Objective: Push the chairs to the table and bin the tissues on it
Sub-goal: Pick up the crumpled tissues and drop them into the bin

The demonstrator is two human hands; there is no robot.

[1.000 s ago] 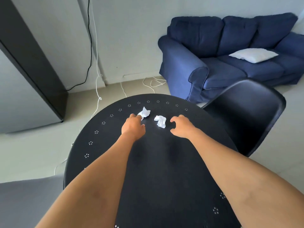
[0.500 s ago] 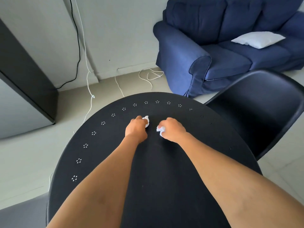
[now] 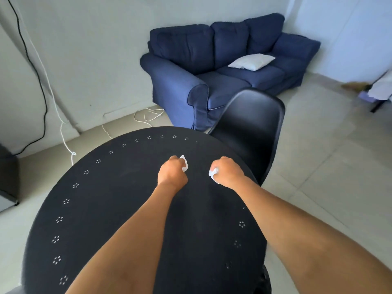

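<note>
Poking from both fists' fingers [image 3: 177, 161], seemingly: tissues [image 3: 184, 165].

Two bare forearms enter from the 6 o'clock edge of the frame, the left one from about 7 o'clock and the right one from about 5 o'clock. No sleeve, cuff, watch, bracelet or ring shows on either arm; both are uncovered from the frame's edge to the knuckles. The left hand [image 3: 172, 174] and the right hand [image 3: 228, 171] show their backs to the camera, knuckles rounded. Fine hair is faintly visible along the forearms. Nothing else of the person is in view.
</note>
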